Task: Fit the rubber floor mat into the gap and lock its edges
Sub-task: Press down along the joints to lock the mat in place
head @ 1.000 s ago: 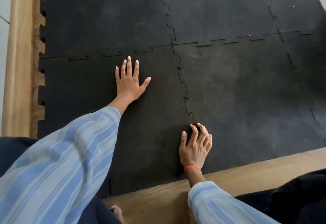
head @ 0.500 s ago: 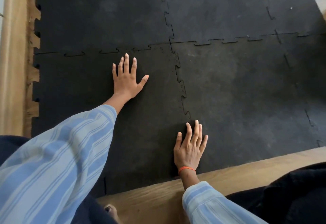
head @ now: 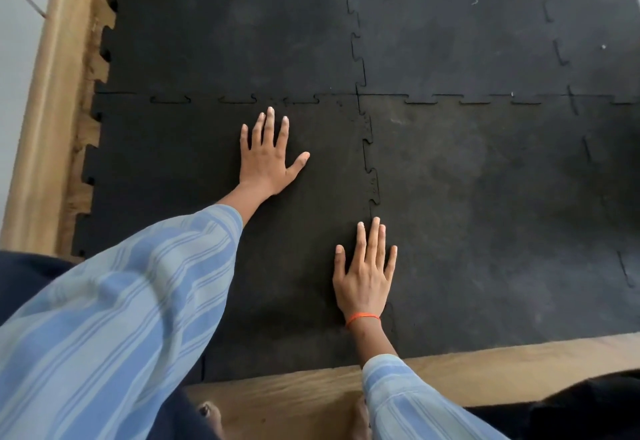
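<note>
Along the left edge of the floor a pale wooden border runs up the view, and the toothed left edge of the rubber floor mat stops just short of it, leaving bare wood-grain floor showing between the tabs. This mat lies in the near-left gap among the other black mats, its far edge meeting the mat beyond along a jigsaw seam whose tabs look seated, though thin dark lines are visible around several of them. The left hand lies flat near the middle of the mat with fingers spread and thumb out, holding nothing, probably to pin the mat so it cannot creep while the other side is pressed home. Further right, the right hand, an orange band at its wrist, is also flat and empty with fingers close together, laid directly over the near stretch of the right-hand seam; it seems placed there to push those tabs down into the neighbouring mat. The seam beyond its fingertips appears closed. The mats are dull, scuffed and speckled with pale flecks, and a strip of wooden floor crosses the near edge, beside dark fabric at the right corner.
</note>
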`<state>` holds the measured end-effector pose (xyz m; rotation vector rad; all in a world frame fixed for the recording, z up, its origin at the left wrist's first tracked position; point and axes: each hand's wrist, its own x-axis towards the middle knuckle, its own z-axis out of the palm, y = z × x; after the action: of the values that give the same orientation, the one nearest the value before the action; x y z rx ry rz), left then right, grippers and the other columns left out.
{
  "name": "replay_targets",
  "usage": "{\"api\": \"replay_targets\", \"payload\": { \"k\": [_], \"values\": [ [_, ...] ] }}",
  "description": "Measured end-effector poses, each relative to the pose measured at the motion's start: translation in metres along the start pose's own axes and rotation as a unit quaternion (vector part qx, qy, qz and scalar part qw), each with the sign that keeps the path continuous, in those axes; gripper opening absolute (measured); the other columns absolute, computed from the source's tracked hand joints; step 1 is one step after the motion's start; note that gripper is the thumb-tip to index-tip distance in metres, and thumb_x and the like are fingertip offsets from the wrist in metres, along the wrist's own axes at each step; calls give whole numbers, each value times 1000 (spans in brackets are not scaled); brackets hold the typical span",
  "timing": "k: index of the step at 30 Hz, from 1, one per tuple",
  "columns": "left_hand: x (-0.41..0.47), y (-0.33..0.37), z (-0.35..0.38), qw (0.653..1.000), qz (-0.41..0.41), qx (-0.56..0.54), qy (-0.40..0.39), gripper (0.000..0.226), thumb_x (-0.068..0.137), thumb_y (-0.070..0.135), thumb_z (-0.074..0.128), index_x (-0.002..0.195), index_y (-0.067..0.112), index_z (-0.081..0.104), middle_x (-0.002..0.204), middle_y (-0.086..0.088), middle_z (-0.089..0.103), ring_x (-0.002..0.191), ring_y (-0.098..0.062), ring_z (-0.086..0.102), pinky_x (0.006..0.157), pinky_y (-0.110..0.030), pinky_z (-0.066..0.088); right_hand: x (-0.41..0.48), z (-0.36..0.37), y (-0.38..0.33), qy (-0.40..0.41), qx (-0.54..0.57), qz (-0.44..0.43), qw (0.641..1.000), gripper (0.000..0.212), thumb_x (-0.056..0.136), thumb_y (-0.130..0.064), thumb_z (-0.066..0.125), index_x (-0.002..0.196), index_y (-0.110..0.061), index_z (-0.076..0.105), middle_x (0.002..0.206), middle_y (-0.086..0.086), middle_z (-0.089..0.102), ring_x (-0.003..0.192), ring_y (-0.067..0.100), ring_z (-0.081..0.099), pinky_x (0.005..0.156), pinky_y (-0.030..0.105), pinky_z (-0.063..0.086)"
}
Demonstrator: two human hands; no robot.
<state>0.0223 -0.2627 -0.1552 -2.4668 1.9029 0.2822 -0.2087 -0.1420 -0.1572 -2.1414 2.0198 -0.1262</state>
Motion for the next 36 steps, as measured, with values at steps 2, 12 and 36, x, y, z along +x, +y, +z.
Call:
{"api": "replay_targets", "payload": {
  "k": [2,12,36],
  "values": [
    [-1,1,1,1000,3,-1,3,82,91,67,22,154,16,10,161,-14,1,148,-30,3,118,-53,5,2,0,-1,-3,-4,3,1000,61,95,-49,31,147,-17,32,158,6,23,146,19,17,117,43,11],
    [-2,2,0,1000,2,-10,9,82,91,67,24,154,16,11,162,-13,1,148,-29,3,118,-52,4,56,-1,-19,-7,16,-9,1000,69,94,-53,26,149,-12,27,159,3,20,148,19,11,118,40,2],
    [0,-1,3,999,-3,-46,20,84,88,70,27,154,21,11,163,-5,0,149,-21,1,120,-46,1,210,-16,-48,-134,-29,-83,987,70,98,-52,16,152,-11,-5,160,2,-13,147,16,-14,120,41,-7]
  ]
}}
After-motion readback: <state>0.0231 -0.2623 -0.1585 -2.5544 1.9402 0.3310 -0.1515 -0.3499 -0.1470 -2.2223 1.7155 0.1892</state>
